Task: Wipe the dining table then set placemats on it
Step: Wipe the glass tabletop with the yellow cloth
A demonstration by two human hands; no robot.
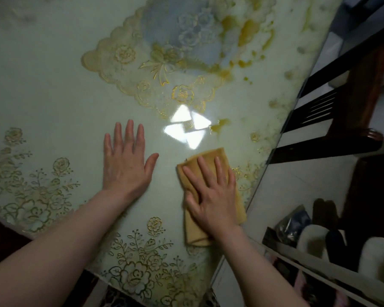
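Your right hand (211, 196) lies flat, fingers spread, pressing the folded yellow cloth (211, 189) down on the counter (53, 85), close to its right edge. It is an open palm on the fabric, not a fist around it. Your left hand (126, 165) is open too, palm down on bare surface just left of the cloth, holding nothing and bracing you.

Now the relation that matters: the yellow spills (222, 125) lie beyond the cloth, straight ahead of your right fingertips, past the bright light reflection (186, 129). More staining runs further up along that same edge. The cloth's long axis points almost at them, running from your wrist toward the far side. So the right hand is the nearer one, and a push forward looks like the natural stroke.

No loose placemat shows near the cloth; wiping seems barely started.
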